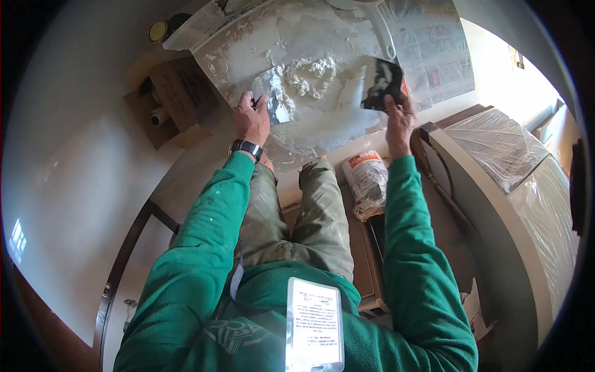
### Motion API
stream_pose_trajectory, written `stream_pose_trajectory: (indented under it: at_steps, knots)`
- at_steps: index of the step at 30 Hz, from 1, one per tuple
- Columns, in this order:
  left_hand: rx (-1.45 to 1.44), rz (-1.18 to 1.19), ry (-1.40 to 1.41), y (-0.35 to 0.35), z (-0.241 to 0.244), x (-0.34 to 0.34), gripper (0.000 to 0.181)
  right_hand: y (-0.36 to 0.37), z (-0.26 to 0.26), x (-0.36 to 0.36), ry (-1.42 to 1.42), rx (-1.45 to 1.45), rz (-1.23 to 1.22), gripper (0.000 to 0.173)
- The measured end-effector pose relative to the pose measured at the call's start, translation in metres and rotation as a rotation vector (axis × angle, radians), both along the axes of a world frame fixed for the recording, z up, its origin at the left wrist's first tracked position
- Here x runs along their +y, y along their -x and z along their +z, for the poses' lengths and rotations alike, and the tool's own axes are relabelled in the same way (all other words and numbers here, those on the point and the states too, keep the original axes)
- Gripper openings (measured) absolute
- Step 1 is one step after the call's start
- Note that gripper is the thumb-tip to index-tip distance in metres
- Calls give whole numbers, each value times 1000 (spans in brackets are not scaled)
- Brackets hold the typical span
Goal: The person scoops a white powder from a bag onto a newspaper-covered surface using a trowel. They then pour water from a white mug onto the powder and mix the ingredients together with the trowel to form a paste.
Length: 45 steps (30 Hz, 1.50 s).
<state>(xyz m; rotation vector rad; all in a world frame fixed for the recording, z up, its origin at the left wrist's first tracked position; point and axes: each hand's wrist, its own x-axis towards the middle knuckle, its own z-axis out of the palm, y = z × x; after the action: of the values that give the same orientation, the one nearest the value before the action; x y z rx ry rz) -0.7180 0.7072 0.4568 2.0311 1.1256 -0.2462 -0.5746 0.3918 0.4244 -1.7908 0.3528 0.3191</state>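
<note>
Before me, a mound of wet white plaster or putty (312, 76) lies on a smeared mixing board (344, 116). My left hand (252, 116) grips a flat metal scraper plate (268, 88), whose right side is coated with white paste and rests against the mound's left edge. My right hand (400, 111) holds a second dark, flat scraper (383, 84) at the right part of the board. This one is blurred and tilted, with white paste on its face; whether it touches the board I cannot tell.
A white long-handled pan or dipper (382, 35) lies at the board's far edge. An open cardboard box (179, 93) stands left, near a lidded jar (158, 31). A bag of powder (366, 181) sits right of my legs. Plastic-wrapped furniture (499, 139) stands further right.
</note>
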Motion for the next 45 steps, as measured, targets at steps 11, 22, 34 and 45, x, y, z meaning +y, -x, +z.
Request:
stream_pose_trajectory:
  at_steps: [11, 22, 34, 45]
  knots:
    - [-81, 0, -50, -22, 0, -12, 30, -40, 0, 80, 414, 20, 569, 35]
    - [-56, -133, -117, -39, 13, 6, 35, 48, 81, 98, 475, -270, 455, 22]
    - [-96, -370, -54, -58, 5, 48, 39, 129, 38, 48, -71, 521, -74, 24]
    - [-85, -553, 31, -64, 15, 34, 42, 77, 45, 171, -115, 232, -44, 18]
